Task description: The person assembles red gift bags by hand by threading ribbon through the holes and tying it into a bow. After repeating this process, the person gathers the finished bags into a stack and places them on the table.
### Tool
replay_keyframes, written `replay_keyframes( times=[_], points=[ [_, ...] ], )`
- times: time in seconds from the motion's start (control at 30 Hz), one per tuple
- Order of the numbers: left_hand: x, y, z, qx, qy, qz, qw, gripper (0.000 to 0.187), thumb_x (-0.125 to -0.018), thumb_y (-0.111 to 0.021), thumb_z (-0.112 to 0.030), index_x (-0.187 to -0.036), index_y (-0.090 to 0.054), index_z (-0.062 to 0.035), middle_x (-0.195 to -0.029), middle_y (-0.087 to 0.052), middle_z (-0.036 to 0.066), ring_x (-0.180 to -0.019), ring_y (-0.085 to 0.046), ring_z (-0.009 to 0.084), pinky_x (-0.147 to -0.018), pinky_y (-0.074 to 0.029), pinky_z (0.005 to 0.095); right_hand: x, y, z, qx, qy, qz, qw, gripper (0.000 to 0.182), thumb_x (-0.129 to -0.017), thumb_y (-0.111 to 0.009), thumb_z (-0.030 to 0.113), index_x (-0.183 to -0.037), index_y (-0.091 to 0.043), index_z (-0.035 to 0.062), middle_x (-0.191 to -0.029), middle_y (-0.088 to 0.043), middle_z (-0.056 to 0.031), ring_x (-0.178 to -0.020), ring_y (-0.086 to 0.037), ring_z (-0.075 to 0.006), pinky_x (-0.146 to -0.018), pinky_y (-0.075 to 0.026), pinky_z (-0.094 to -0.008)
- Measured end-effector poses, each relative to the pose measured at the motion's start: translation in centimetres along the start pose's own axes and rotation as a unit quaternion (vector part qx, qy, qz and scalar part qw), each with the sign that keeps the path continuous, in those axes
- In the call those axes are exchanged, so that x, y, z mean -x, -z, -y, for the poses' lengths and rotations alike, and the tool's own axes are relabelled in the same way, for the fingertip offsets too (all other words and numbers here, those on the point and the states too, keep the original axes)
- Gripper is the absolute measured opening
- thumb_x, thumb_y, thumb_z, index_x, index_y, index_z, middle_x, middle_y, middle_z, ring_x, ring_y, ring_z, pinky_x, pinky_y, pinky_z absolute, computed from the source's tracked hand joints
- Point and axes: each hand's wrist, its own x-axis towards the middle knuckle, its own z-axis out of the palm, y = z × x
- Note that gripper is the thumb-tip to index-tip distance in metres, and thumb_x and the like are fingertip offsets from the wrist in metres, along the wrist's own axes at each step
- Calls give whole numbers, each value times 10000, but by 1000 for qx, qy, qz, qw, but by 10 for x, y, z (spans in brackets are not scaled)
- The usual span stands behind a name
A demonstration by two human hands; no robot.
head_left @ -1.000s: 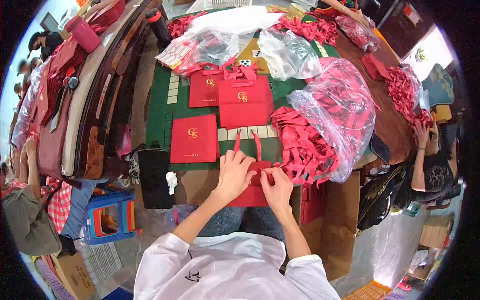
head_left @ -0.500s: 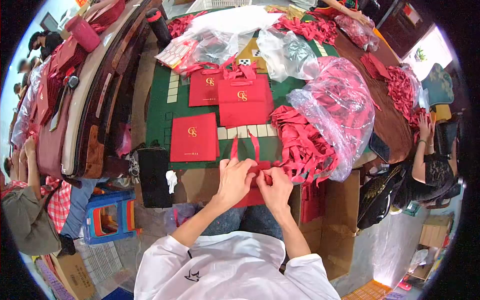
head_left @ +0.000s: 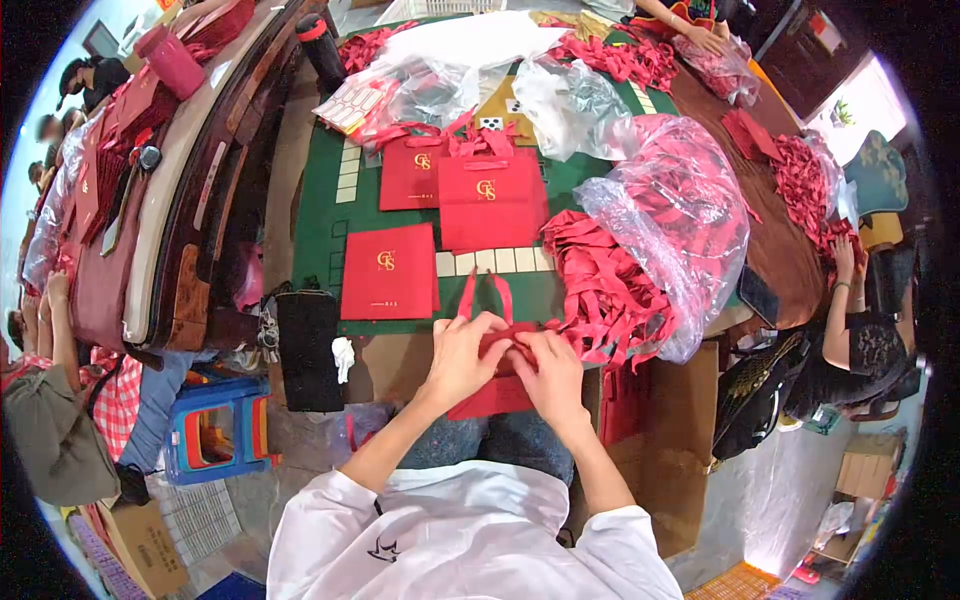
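Observation:
Close to my body, at the table's near edge, my left hand (head_left: 460,362) is closed on the top of a red paper bag (head_left: 492,402). My right hand (head_left: 549,372) pinches the same bag's upper edge, its fingertips meeting those of the left. A red ribbon handle (head_left: 503,292) sticks up from it in two ends; the fingers hide where the ribbon meets the paper. Beyond my hands lie flat red bags (head_left: 388,275) with gold lettering, and more bags with ribbons (head_left: 487,205). Right of them is a heap of loose red ribbons (head_left: 610,295).
A large clear plastic sack of red ribbons (head_left: 680,210) sits on the green table (head_left: 315,240). An open cardboard box (head_left: 680,450) stands low to the right. Other people work at both sides; a co-worker's hand (head_left: 845,258) touches ribbons. A blue stool (head_left: 215,430) is at left.
My hands have shifted slightly at the bag's top edge, the right fingers turning inward toward the left. More of the bag's red front shows below, and the ribbon ends have shifted slightly left.

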Motion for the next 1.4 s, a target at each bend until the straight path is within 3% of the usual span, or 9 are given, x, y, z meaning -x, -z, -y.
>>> replay_keyframes(
  times=[0.13,0.23,0.4,0.7,0.87,0.97,1.2,1.23,1.4],
  points=[
    [-1,6,-2,-6,17,-3,1000,264,-786,-787,-282,-970,-675,-131,-912,-705,3,-846,-622,235,-837,-388,393,-10,21,0,-209,-136,33,968,198,-906,-674,106,-1077,-654,9,-888,-622,-127,-832,-658,-228,-663,-532,-314],
    [0,1,-4,-16,-15,-5,1000,211,-757,-790,-235,-914,-685,-142,-875,-694,-1,-807,-597,221,-824,-376,387,-23,29,-7,-176,-120,39,976,139,-904,-665,114,-992,-676,7,-874,-615,-122,-822,-641,-236,-678,-516,-337],
    [7,3,-10,-19,-43,-10,999,196,-733,-790,-175,-898,-685,-156,-824,-677,-20,-779,-556,209,-822,-353,384,-37,26,-27,-179,-95,208,957,160,-903,-642,181,-908,-691,29,-812,-571,-117,-821,-604,-264,-730,-473,-383],
    [9,5,-18,-80,-199,-34,976,173,-770,-768,-169,-908,-669,-141,-789,-643,-17,-790,-555,180,-820,-358,372,-62,25,-61,-244,-5,417,875,241,-886,-661,255,-1000,-751,62,-907,-700,-124,-882,-677,-220,-815,-514,-339],
    [4,6,-19,-74,-200,-48,976,174,-758,-779,-165,-877,-657,-127,-759,-629,-12,-772,-555,182,-801,-362,365,-64,23,-52,-282,-99,392,870,204,-832,-697,217,-908,-758,38,-832,-719,-96,-785,-683,-165,-750,-525,-316],
    [2,13,-21,-50,-162,-28,985,181,-740,-793,-175,-829,-641,-131,-779,-639,-3,-761,-557,198,-792,-368,376,-56,6,-53,-295,-170,286,895,201,-807,-717,214,-844,-731,17,-804,-711,-83,-746,-669,-160,-727,-518,-309],
    [7,10,-24,-21,-87,-1,996,197,-738,-805,-187,-832,-640,-138,-779,-634,-12,-767,-568,212,-811,-369,377,-65,8,-50,-211,-162,96,959,180,-896,-688,178,-912,-705,0,-778,-643,-54,-726,-599,-114,-663,-477,-290],
    [7,10,-22,-30,-84,-1,996,198,-743,-802,-187,-842,-640,-132,-784,-639,-7,-772,-581,220,-804,-371,375,-64,13,-52,-237,-134,83,959,224,-916,-668,233,-932,-711,13,-819,-647,-123,-719,-630,-212,-667,-481,-332],
    [3,13,-10,-22,-56,-6,998,210,-745,-801,-200,-856,-638,-128,-792,-646,-2,-770,-593,223,-805,-369,379,-42,53,-42,-153,-47,161,974,223,-875,-704,274,-928,-735,59,-896,-629,-116,-891,-599,-296,-796,-483,-392]
  ],
)
